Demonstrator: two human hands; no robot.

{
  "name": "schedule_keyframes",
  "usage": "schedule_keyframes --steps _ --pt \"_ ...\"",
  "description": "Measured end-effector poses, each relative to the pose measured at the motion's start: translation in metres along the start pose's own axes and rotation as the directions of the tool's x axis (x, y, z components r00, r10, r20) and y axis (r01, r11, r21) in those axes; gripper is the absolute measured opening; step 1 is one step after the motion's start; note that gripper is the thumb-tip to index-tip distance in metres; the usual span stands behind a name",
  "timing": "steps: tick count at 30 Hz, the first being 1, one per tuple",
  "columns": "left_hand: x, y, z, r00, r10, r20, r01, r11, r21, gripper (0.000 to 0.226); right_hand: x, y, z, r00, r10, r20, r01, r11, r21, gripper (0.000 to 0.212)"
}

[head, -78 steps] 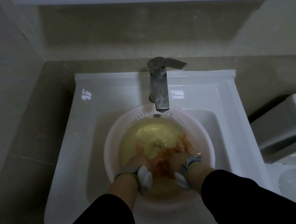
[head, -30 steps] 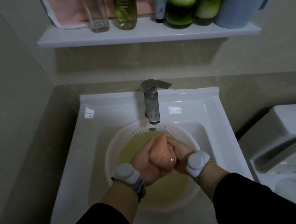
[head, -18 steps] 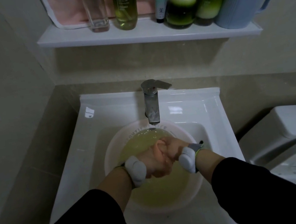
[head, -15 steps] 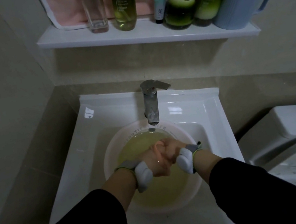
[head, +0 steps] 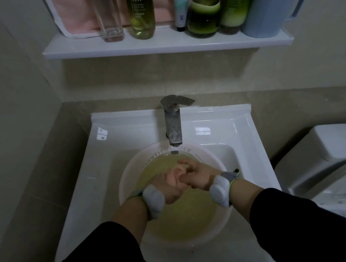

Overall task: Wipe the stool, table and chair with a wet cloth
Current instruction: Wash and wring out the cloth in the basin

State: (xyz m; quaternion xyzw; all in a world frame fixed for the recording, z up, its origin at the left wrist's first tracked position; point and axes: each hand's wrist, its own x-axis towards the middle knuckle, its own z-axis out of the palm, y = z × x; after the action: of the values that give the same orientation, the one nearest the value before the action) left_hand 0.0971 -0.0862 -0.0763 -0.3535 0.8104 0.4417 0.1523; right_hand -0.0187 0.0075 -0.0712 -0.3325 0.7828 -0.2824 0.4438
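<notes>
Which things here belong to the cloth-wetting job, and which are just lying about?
In use: peach-coloured wet cloth, in the grip of the left hand and right hand; round pale pink plastic basin of yellowish water; white ceramic sink.
Lying about: chrome faucet; white wall shelf; clear glass bottle; yellow-green bottle; white tube; ribbed blue plastic cup; white toilet.

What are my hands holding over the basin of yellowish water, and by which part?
A bunched peach-coloured cloth, squeezed between both hands: the left hand wraps its left side, the right hand curls over its right side.
</notes>
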Motion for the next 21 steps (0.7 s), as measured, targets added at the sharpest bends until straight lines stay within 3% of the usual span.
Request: schedule_keyframes --steps 2,3,6,8,11,15,17,21 --pt "-0.004 -0.006 -0.008 0.974 -0.200 0.104 0.225 0.871 -0.436 0.023 -0.008 0.002 0.002 0.969 -0.249 -0.005 0.241 0.943 -0.232 0.073" --pt "-0.006 -0.006 -0.012 0.952 -0.247 0.184 0.307 0.800 -0.515 0.026 -0.011 0.005 0.004 0.934 -0.357 0.025 0.340 0.865 -0.369 0.080" --pt "-0.010 -0.004 -0.019 0.901 -0.182 0.393 0.394 0.719 -0.572 0.031 -0.016 0.014 0.004 0.858 -0.508 0.080 0.426 0.614 -0.664 0.086" --pt "-0.012 -0.005 -0.021 0.857 -0.073 0.510 0.410 0.695 -0.591 0.022 -0.017 0.011 0.008 0.763 -0.645 0.053 0.506 0.543 -0.671 0.077" --pt "-0.018 -0.009 -0.020 0.829 -0.024 0.559 0.427 0.672 -0.605 0.020 -0.014 0.005 0.004 0.642 -0.763 0.070 0.585 0.429 -0.688 0.072" --pt "-0.023 -0.003 -0.015 0.858 -0.046 0.511 0.391 0.703 -0.594 0.009 -0.011 -0.005 -0.001 0.800 -0.554 0.232 0.503 0.406 -0.763 0.066" --pt "-0.024 0.001 -0.014 0.870 -0.037 0.491 0.343 0.761 -0.551 0.008 -0.010 -0.006 -0.001 0.820 -0.525 0.227 0.459 0.366 -0.810 0.053" --pt "-0.017 0.012 -0.016 0.940 -0.101 0.325 0.172 0.965 -0.197 0.016 -0.010 -0.012 0.004 0.851 -0.500 0.159 0.380 0.377 -0.845 0.031"
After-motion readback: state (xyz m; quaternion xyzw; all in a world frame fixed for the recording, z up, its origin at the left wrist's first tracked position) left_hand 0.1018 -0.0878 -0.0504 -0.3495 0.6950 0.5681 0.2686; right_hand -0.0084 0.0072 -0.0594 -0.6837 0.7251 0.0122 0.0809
